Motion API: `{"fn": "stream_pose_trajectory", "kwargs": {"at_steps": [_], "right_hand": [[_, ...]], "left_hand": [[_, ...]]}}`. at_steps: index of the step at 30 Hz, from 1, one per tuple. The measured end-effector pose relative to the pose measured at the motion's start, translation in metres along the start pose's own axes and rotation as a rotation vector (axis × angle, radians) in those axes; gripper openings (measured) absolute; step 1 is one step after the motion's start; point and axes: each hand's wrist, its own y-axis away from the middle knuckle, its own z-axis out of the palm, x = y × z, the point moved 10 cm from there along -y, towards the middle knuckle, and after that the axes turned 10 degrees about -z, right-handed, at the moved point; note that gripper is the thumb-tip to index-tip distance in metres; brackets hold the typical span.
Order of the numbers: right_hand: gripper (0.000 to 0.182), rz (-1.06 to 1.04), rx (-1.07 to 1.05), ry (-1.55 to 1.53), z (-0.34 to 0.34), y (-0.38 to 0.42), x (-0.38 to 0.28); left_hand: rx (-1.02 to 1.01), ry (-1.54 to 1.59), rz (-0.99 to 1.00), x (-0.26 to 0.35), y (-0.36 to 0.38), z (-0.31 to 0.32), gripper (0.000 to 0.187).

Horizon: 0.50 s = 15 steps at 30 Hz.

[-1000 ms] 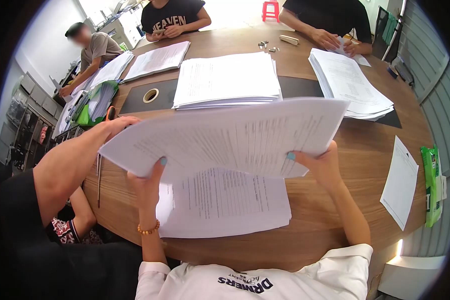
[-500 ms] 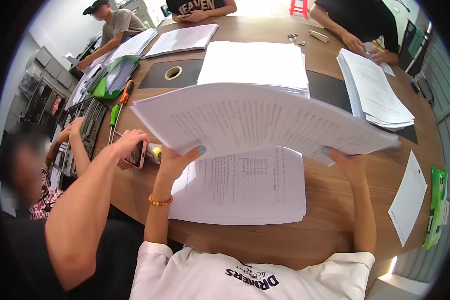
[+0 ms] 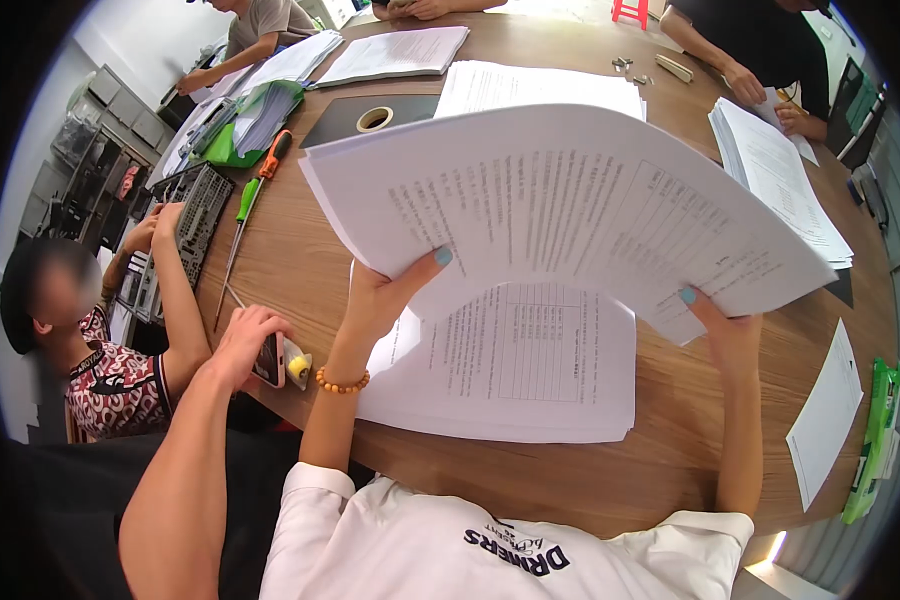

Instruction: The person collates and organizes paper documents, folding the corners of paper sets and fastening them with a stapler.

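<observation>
A thick sheaf of printed sheets (image 3: 560,200) hangs bowed in the air between my two hands. My left hand (image 3: 395,290) pinches its lower left edge, thumb on the printed side, and a beaded bracelet (image 3: 342,381) circles that wrist. The lower right edge is gripped by my right hand (image 3: 725,325), thumb also in front. Beneath the sheaf, a stack of printed pages (image 3: 510,400) lies on the wooden table (image 3: 670,470). Behind it, another paper stack (image 3: 545,88) is partly covered from view.
A co-worker's hand (image 3: 255,335) rests by a phone (image 3: 269,362) at the left. Screwdrivers (image 3: 242,215), a tape roll (image 3: 375,119) and a green folder (image 3: 245,140) lie beyond. At the right are a paper stack (image 3: 780,185), a single sheet (image 3: 826,415) and a green packet (image 3: 875,440).
The sheaf has been raised and tilted, so more of its printed side faces me. Both my hands still hold it. The whole view has shifted slightly.
</observation>
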Motion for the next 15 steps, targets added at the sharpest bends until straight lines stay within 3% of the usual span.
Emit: {"fn": "stream_pose_trajectory", "kwargs": {"at_steps": [4,9,15], "right_hand": [[0.029,0.021,0.036,0.074,-0.004,0.002,-0.016],[0.025,-0.204,-0.034,0.145,0.003,-0.002,-0.03],[0.028,-0.065,-0.056,0.116,0.007,-0.004,-0.015]], "left_hand": [[0.038,0.113,0.038,0.014,0.002,-0.002,0.023],[0.068,-0.223,0.153,0.019,0.001,-0.004,0.022],[0.095,-0.215,0.066,0.012,-0.004,-0.006,0.021]]}}
